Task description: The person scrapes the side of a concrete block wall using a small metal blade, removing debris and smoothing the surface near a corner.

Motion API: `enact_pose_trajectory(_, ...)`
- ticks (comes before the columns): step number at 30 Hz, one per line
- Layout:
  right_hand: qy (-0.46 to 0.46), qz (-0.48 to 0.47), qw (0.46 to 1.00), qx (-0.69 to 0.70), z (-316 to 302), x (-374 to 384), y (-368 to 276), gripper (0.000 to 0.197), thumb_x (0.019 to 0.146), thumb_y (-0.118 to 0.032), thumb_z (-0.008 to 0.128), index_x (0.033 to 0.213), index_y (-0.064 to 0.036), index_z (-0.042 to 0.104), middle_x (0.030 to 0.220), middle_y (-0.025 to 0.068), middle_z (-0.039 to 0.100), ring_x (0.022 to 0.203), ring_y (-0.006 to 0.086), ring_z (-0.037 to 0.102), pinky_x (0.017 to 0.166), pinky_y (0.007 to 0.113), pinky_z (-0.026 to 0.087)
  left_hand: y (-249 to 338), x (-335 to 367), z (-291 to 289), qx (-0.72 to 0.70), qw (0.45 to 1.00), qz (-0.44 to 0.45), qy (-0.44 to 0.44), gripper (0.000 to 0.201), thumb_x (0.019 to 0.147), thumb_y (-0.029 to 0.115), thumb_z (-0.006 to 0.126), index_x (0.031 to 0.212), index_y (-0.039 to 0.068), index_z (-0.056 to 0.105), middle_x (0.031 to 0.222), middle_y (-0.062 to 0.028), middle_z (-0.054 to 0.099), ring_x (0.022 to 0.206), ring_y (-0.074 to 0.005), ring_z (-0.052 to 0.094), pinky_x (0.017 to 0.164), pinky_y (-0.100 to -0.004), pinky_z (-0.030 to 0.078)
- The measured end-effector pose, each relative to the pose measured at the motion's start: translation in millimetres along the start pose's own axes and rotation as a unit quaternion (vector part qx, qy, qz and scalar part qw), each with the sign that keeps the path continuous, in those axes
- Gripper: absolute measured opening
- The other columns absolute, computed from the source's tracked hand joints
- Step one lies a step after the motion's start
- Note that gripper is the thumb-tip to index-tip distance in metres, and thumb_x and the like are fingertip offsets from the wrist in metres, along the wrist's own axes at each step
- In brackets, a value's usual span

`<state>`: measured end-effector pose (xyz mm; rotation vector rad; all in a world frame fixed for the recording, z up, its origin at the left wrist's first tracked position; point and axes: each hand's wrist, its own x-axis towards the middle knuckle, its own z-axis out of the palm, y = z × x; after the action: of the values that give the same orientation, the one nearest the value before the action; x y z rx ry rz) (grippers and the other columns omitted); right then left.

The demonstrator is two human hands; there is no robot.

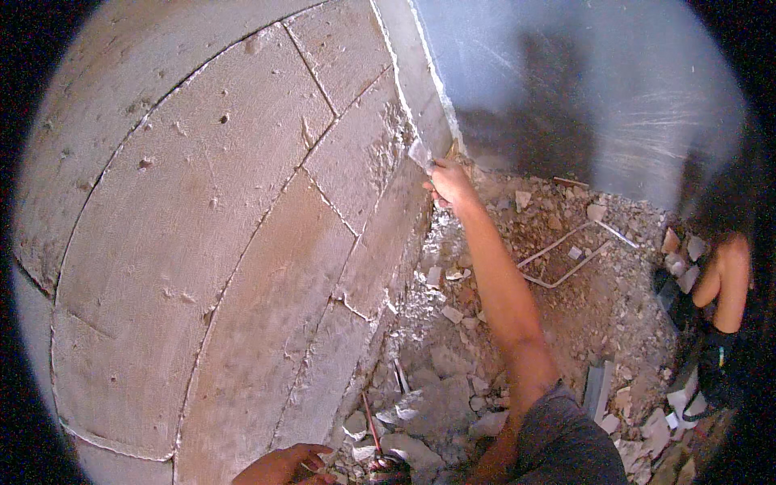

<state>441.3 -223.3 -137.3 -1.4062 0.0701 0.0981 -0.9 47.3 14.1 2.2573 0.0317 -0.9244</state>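
Observation:
My right arm reaches up to the corner where the grey block wall [250, 194] meets a smooth vertical strip [436, 125]. My right hand [449, 184] is closed around a tool with a pale flat blade, which looks like a scraper [419, 153]. Its blade rests at or very near the wall's edge, and its handle is hidden by my fingers. Low in the view, my left hand [283, 466] is beside the wall's base, fingers loosely spread and partly cut off by the lower edge. I cannot make out anything held in it.
Broken rubble [453, 372] covers the floor along the wall. A bent white metal frame [558, 279] lies on it. A thin reddish rod [372, 420] stands near my left hand. A grey metal channel [598, 390] lies at lower right. Another person's bent limb [731, 279] shows at far right.

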Motion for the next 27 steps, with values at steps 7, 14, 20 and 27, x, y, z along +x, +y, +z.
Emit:
enact_pose_trajectory(7,0.116,-0.214,0.935,-0.257,7,-8,-47,0.035,0.072,-0.017,0.053,0.101,-0.0026,0.066,0.092,0.0266,0.063,0.091,0.0383,0.062,0.082,0.042,0.049,17,7,-6,-0.077,0.997,-0.020,0.001,0.063,0.084,0.046,0.064,0.126,0.003,0.046,0.096,-0.0090,0.056,0.088,-0.0201,0.056,0.074,-0.0317,0.046)
enact_pose_trajectory(14,0.109,-0.163,0.944,-0.267,28,18,-30,0.036,0.070,-0.019,0.061,0.103,-0.0045,0.066,0.103,0.0236,0.063,0.099,0.0388,0.060,0.087,0.043,0.047,10,12,-6,0.011,0.999,-0.050,0.016,0.060,0.084,0.045,0.063,0.125,0.003,0.048,0.095,-0.0107,0.058,0.084,-0.0225,0.059,0.073,-0.0339,0.048)
enact_pose_trajectory(20,0.176,-0.232,0.915,-0.278,15,-33,-82,0.032,0.072,-0.018,0.060,0.100,-0.0039,0.066,0.084,0.0245,0.064,0.085,0.0408,0.063,0.078,0.044,0.051,8,8,-5,0.010,1.000,0.018,0.022,0.057,0.084,0.042,0.063,0.123,0.003,0.050,0.093,-0.0131,0.061,0.083,-0.0251,0.060,0.072,-0.0350,0.048)
enact_pose_trajectory(27,0.154,-0.215,0.911,-0.317,44,24,-6,0.026,0.073,-0.019,0.062,0.091,-0.0001,0.065,0.092,0.0253,0.064,0.090,0.0419,0.061,0.081,0.046,0.049,19,10,-6,0.021,0.998,-0.044,0.030,0.054,0.084,0.038,0.065,0.123,0.004,0.050,0.093,-0.0135,0.061,0.082,-0.0259,0.061,0.072,-0.0352,0.049)
